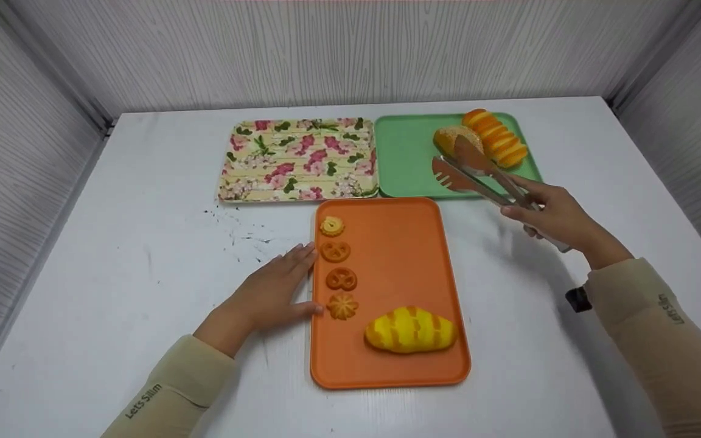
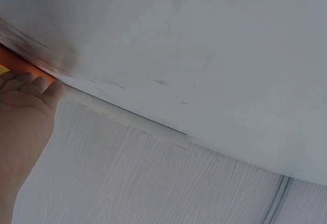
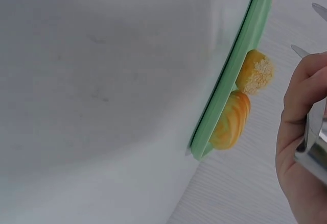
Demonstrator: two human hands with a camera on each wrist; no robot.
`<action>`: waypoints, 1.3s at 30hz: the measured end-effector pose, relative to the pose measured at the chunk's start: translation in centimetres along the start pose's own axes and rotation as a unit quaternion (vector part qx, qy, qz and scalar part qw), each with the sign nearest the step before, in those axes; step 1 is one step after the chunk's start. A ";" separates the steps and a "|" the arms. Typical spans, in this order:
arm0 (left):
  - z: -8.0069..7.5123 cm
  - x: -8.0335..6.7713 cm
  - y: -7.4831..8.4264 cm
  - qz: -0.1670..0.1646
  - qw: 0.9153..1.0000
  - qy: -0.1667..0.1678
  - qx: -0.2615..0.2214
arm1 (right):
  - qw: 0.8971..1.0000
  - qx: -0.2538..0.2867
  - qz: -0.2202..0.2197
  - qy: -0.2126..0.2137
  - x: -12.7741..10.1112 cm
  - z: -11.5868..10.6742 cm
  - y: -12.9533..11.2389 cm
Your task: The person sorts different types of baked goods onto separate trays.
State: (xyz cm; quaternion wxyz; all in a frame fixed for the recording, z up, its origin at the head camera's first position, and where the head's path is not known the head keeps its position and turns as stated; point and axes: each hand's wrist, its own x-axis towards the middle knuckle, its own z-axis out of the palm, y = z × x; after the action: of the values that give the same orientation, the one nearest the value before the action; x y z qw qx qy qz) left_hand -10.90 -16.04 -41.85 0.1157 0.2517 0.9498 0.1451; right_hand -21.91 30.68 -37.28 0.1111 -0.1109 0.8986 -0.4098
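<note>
A: Head view, report.
B: Right hand [image 1: 548,216] grips the tongs [image 1: 475,173], tips parted above the seeded bun [image 1: 455,139] on the green tray [image 1: 408,155]; a striped loaf [image 1: 499,139] lies beside the bun. Left hand [image 1: 271,292] lies flat, fingers straight against the orange tray [image 1: 387,243], apparently steadying it. Sleeves read "Let's Slim".

A: Left wrist view?
B: Fingers [image 2: 30,83] at the orange edge, nothing held.

A: Right wrist view?
B: Fingers [image 3: 301,89] curled round the metal handle; both breads on the green tray; no writing seen

Head view high, looking down; wrist views low, close; right shares green tray [image 1: 408,155] [image 3: 232,76].
</note>
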 end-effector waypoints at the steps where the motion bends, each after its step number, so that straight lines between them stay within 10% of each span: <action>1: 0.0 0.0 0.0 0.000 1.000 0.000 0.000 | 1.000 0.001 -0.003 -0.006 -0.2 0.1 -0.2; 15: 0.2 0.1 0.0 -0.001 1.000 0.003 0.003 | 0.982 0.028 -0.116 -0.143 -2.9 1.2 -1.7; 26: 0.2 0.1 -0.2 -0.002 1.000 -0.001 0.010 | 0.945 0.074 -0.201 -0.247 -4.4 1.9 -1.7; 39: 0.1 0.2 -0.1 -0.012 1.000 -0.014 0.007 | 0.921 0.088 -0.219 -0.310 -5.9 2.9 -2.0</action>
State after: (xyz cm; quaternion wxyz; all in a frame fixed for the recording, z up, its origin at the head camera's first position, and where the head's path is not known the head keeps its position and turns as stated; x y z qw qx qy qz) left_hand -11.08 -16.01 -42.00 0.1291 0.2432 0.9521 0.1330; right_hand -15.27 29.06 -36.97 0.3007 -0.4163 0.7328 -0.4464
